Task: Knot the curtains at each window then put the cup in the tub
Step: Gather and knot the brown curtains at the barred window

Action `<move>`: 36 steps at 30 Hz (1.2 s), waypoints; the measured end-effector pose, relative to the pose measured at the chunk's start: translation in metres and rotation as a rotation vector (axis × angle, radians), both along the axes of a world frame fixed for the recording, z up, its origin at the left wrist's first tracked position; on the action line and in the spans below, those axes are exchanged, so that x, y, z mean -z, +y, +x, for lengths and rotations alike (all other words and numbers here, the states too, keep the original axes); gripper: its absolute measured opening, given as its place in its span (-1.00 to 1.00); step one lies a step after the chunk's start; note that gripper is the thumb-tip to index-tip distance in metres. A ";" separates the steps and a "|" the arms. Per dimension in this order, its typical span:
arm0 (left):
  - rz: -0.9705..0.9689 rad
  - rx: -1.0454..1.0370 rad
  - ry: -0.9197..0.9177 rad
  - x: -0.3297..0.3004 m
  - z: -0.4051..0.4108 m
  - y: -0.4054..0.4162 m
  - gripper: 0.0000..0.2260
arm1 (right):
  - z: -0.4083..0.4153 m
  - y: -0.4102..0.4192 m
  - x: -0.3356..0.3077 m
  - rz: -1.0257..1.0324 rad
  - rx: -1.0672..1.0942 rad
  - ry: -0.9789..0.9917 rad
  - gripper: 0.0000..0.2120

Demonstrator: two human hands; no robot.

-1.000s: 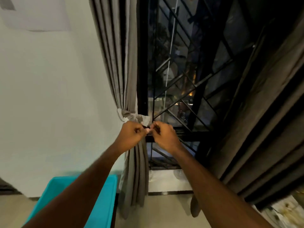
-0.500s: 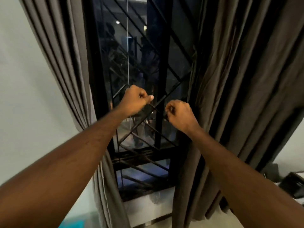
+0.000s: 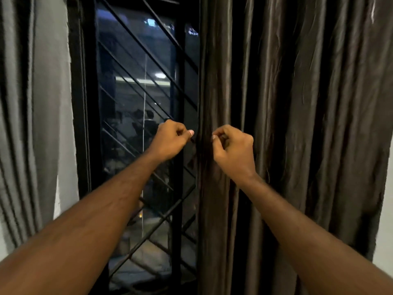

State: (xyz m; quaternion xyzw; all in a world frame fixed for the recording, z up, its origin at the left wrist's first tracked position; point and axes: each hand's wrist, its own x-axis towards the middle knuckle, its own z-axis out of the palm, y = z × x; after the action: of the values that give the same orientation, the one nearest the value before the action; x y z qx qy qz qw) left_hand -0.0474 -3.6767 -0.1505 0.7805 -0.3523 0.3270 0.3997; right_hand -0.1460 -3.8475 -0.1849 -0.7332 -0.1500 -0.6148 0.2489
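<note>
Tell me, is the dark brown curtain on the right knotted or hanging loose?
Hanging loose: the dark brown curtain falls in straight folds, no knot visible.

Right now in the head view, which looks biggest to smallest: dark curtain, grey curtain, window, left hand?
1. dark curtain
2. window and grey curtain: about alike, and the grey curtain is cut off at the frame edge, so no ranking
3. left hand, though nearer the camera
</note>
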 end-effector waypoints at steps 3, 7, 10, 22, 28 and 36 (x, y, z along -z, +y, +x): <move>-0.016 -0.094 -0.043 -0.033 -0.007 -0.020 -0.63 | 0.009 -0.028 -0.030 -0.087 -0.003 -0.031 -0.93; -0.105 -0.188 -0.115 -0.082 -0.023 -0.047 -0.57 | 0.021 -0.060 -0.082 -0.101 0.002 -0.081 -0.91; -0.203 -0.310 -0.238 -0.126 -0.041 -0.067 -0.43 | 0.024 -0.080 -0.135 -0.118 -0.006 -0.166 -0.89; -0.108 -0.798 -0.388 -0.280 -0.075 -0.115 -0.67 | 0.020 -0.109 -0.285 0.051 0.075 0.060 -0.65; -0.083 -0.785 -0.374 -0.295 -0.072 -0.097 -0.86 | 0.027 -0.090 -0.302 0.066 0.044 0.109 -0.36; -0.258 -0.689 -0.317 -0.304 -0.042 -0.013 -0.79 | 0.026 -0.056 -0.330 0.140 0.032 0.129 -0.56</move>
State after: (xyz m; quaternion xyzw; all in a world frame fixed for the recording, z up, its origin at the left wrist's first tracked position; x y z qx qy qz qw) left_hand -0.0890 -3.6899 0.1531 0.7363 -0.0833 0.5999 0.3018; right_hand -0.1205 -3.9032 0.1453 -0.7544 -0.0788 -0.5792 0.2987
